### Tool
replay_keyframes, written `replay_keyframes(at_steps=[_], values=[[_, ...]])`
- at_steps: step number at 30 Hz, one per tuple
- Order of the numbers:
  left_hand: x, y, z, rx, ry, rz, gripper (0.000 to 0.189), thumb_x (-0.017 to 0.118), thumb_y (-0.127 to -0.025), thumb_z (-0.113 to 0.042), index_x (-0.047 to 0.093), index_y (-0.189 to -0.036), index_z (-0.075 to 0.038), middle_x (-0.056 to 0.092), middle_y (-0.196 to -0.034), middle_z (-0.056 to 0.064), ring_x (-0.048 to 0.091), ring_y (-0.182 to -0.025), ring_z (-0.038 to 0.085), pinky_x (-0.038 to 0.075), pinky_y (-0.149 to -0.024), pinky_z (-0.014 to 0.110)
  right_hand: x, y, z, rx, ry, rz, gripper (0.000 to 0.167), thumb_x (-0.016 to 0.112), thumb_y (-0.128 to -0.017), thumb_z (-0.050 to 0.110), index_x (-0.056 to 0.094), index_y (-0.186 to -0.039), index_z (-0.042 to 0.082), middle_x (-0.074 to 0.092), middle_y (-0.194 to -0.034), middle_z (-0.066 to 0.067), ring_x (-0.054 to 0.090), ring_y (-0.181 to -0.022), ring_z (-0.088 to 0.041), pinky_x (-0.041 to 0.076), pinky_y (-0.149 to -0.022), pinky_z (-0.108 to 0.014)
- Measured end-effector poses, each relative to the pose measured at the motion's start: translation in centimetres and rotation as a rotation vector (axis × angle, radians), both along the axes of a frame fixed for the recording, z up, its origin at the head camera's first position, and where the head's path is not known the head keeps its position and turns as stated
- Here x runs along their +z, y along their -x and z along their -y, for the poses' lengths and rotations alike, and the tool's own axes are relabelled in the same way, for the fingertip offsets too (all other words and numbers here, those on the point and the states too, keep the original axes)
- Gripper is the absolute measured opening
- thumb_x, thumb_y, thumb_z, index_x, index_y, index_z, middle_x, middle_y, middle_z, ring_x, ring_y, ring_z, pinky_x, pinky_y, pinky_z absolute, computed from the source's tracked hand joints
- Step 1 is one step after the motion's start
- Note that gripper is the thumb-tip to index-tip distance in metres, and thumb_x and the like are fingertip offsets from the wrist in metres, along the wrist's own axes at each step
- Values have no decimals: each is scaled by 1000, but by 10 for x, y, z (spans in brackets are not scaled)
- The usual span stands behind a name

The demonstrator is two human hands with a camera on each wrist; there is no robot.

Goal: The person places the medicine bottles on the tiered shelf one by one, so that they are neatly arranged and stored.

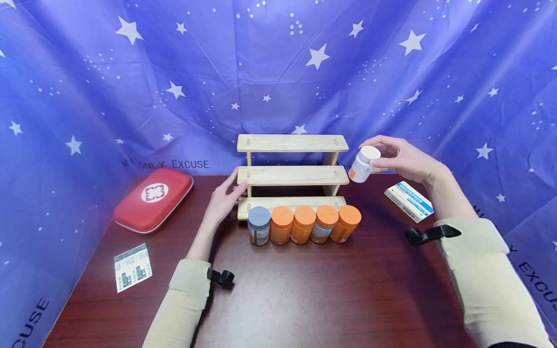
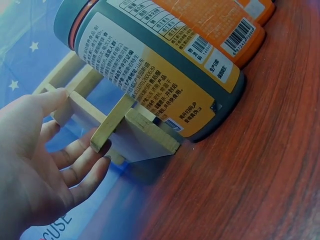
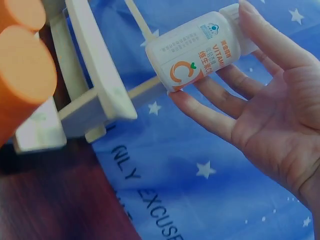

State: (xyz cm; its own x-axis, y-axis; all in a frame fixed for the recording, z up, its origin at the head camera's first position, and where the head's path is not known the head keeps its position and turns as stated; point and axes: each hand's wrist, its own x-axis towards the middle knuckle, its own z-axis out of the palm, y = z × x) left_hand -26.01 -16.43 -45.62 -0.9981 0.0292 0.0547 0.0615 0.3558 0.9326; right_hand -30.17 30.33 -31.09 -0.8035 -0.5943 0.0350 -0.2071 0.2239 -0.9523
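Observation:
My right hand (image 1: 406,157) holds a small white vitamin C bottle (image 1: 362,166) between thumb and fingers, raised and tilted just right of a three-tier wooden stand (image 1: 292,175). In the right wrist view, the bottle's orange "C" label (image 3: 187,72) shows, with the thumb at its white cap (image 3: 237,27). At the stand's left side, my left hand (image 1: 223,199) grips the end of the middle tier, thumb and fingers on the wood. Before the bottom tier stands a row of bottles: a grey-lidded bottle (image 1: 259,226) at the left, then several orange-lidded bottles (image 1: 303,224).
A red zip case (image 1: 154,200) with a white emblem lies at the left on the dark wooden table (image 1: 278,299). Nearer is a printed card (image 1: 133,267). A white and blue box (image 1: 409,201) lies at the right, below my right hand. A blue star-patterned cloth (image 1: 278,72) hangs behind.

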Motion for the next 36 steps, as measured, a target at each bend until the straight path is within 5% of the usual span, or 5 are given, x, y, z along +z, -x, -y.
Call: replay_keyframes(at_steps=[8, 15, 23, 36], values=[[1, 0, 2, -1, -1, -8, 67, 60, -100, -56, 32, -159, -44, 73, -111, 24, 71, -96, 26, 64, -90, 42, 17, 21, 33, 32, 55, 48, 38, 55, -101, -7, 58, -137, 4, 67, -121, -3, 69, -106, -15, 65, -87, -36], [1, 0, 4, -9, -8, 14, 67, 59, -100, -56, 30, -159, -46, 74, -114, 23, 72, -106, 32, 61, -97, 52, 33, 36, 65, -39, 36, 72, 34, 60, -101, 0, 62, -133, 12, 63, -125, -5, 65, -110, -19, 65, -88, -40], [2, 0, -1, -10, -15, 13, 67, 60, -99, -58, 31, -158, -47, 75, -112, 20, 72, -106, 30, 63, -92, 45, 49, 55, 95, -88, -17, 81, 30, 64, -99, 3, 63, -127, 15, 63, -120, -6, 66, -106, -22, 66, -86, -37], [-2, 2, -1, -1, -12, 24, 66, 59, -99, -59, 31, -158, -49, 74, -119, 23, 72, -105, 31, 63, -94, 46, 61, 68, 147, -79, -35, 67, 30, 68, -99, 12, 62, -128, 17, 60, -122, -10, 60, -114, -26, 64, -92, -48]])
